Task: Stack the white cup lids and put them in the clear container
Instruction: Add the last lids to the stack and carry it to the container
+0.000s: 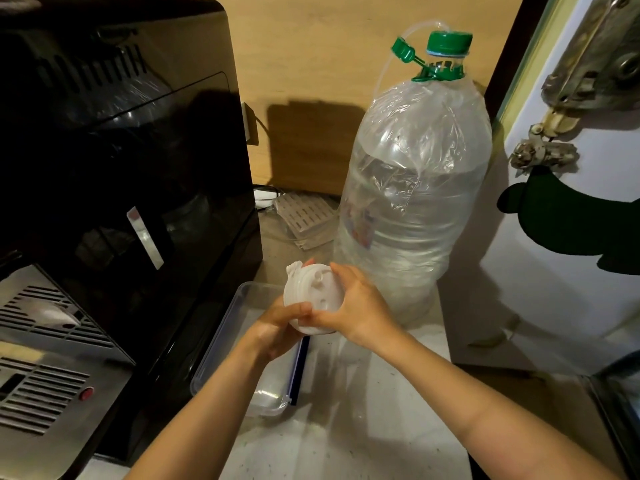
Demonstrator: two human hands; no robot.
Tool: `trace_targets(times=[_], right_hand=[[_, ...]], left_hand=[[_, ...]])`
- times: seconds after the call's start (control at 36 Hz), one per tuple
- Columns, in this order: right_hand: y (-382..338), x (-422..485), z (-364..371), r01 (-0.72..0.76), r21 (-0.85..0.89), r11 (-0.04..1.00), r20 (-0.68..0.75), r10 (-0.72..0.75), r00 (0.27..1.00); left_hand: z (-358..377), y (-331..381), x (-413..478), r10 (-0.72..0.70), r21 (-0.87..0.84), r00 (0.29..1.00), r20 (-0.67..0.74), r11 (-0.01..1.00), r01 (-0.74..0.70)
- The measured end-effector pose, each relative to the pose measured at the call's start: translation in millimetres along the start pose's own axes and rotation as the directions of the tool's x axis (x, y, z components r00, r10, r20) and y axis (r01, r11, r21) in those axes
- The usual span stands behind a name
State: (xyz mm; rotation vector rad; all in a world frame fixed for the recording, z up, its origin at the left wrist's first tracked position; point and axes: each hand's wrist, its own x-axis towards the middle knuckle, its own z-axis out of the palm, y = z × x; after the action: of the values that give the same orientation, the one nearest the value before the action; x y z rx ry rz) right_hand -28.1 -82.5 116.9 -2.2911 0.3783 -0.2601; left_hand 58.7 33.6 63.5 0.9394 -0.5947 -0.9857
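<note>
A stack of white cup lids [311,292] is held on its side between both hands, above the far end of the clear container [242,341]. My left hand [277,332] grips the stack from below and from the left. My right hand [360,306] closes on its right side, thumb across the front lid. The clear container is a rectangular plastic box with a dark blue clip edge; it lies on the counter beside the black machine. My left forearm covers part of it, so I cannot see all of its inside.
A tall black coffee machine [121,168] with a steel drip tray [45,341] fills the left. A large clear water bottle [412,188] with a green cap stands right behind the hands. A white fridge door [561,237] closes off the right. Pale counter [346,427] lies in front.
</note>
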Motion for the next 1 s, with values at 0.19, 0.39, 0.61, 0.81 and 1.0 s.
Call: trace_targets(times=[0.19,0.39,0.61,0.81,1.0], right_hand=[[1,5,5,0.049,-0.005,0.999,0.102,-0.048,0.994],[-5,19,3,0.077,0.117,0.99,0.275,-0.107,0.955],[-15,32,22,0.128,0.164,0.978,0.382,-0.182,0.906],[-8,44,42,0.08,0.254,0.964,0.431,-0.187,0.883],[7,56,56,0.136,0.245,0.96,0.484,-0.243,0.84]], left_hand=[[-2,4,-5,0.016,-0.014,1.0,-0.027,1.0,-0.016],[-13,13,-19,-0.002,-0.074,0.99,-0.141,0.997,-0.009],[-26,20,-37,-0.002,-0.117,0.969,-0.246,0.993,-0.028],[-34,17,-50,-0.042,-0.127,0.921,-0.388,0.992,-0.009],[-43,5,-63,-0.079,0.063,0.793,-0.603,0.987,0.146]])
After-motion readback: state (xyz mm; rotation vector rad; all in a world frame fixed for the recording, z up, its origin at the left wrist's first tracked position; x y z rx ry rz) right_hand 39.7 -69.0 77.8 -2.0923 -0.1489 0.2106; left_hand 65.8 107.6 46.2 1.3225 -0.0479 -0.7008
